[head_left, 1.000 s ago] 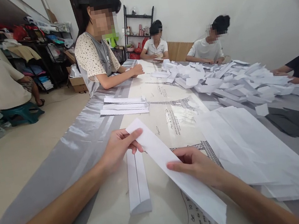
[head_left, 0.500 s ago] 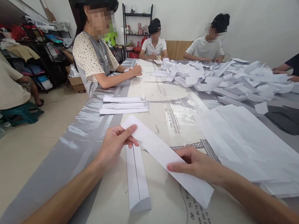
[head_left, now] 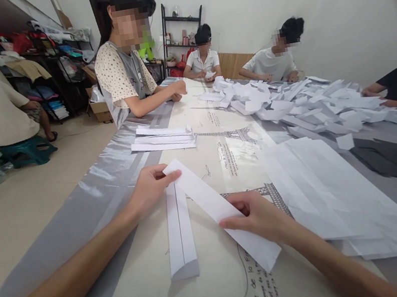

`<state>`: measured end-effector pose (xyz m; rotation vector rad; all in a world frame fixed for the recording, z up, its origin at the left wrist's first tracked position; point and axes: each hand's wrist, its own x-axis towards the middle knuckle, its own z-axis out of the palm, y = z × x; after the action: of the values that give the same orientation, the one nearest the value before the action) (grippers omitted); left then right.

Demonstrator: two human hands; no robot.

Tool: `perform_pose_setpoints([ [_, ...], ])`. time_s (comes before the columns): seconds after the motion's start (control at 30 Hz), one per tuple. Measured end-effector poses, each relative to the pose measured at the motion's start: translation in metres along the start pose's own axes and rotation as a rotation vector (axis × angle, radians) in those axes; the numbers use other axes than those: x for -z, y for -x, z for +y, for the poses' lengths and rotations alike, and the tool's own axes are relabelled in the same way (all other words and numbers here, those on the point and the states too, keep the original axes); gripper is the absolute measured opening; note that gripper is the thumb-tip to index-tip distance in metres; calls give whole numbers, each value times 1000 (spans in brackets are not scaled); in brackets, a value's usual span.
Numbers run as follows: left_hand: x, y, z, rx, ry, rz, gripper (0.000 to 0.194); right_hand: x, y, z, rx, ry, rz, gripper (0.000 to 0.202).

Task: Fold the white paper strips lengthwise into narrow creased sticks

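Your left hand (head_left: 148, 190) pinches the far end of the long white paper strip (head_left: 214, 206), thumb on top and fingers closed beneath; your right hand (head_left: 258, 217) clamps it near the middle, so the strip hangs slanted just above the table. It looks feather-light and limp (likely to sag or crease if held at one point only), so a grip at both ends, along the edges, should keep it flat. Directly under it lies a folded white paper piece with a dark centre line (head_left: 180, 235). To the right a spread of large white sheets (head_left: 336, 196) crowds your elbow room. Further off sit a neat stack of folded papers (head_left: 163, 139) and a loose heap of white paper scraps (head_left: 309, 104).
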<state>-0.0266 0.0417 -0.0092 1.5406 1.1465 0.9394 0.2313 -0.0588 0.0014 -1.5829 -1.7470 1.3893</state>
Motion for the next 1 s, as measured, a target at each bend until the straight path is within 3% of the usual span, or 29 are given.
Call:
perform_pose_setpoints([
  [0.1, 1, -5, -8, -109, -300, 63, 34, -8, 2, -4, 41, 194, 103, 34],
  [0.23, 2, -7, -21, -198, -621, 109, 25, -13, 3, -4, 80, 407, 154, 39],
  [0.4, -7, 1, -15, -310, -927, 173, 22, -13, 3, 0, 114, 472, 173, 58],
  [0.47, -15, 6, -9, -401, -1100, 108, 23, -12, 3, 1, 161, 503, 162, 51],
  [0.53, -23, 11, -6, -422, -1231, -34, 27, -13, 2, 3, 182, 536, 148, 45],
  [0.63, -35, 17, -4, -359, -1324, -115, 20, -13, 1, 5, 223, 609, 139, 40],
  [0.83, -44, 23, -1, -337, -1368, -83, 46, -15, 5, 5, 367, 798, 135, 29],
  [1.0, -45, 23, 4, -337, -1418, -113, 50, -18, 16, 2, 435, 891, 156, 26],
])
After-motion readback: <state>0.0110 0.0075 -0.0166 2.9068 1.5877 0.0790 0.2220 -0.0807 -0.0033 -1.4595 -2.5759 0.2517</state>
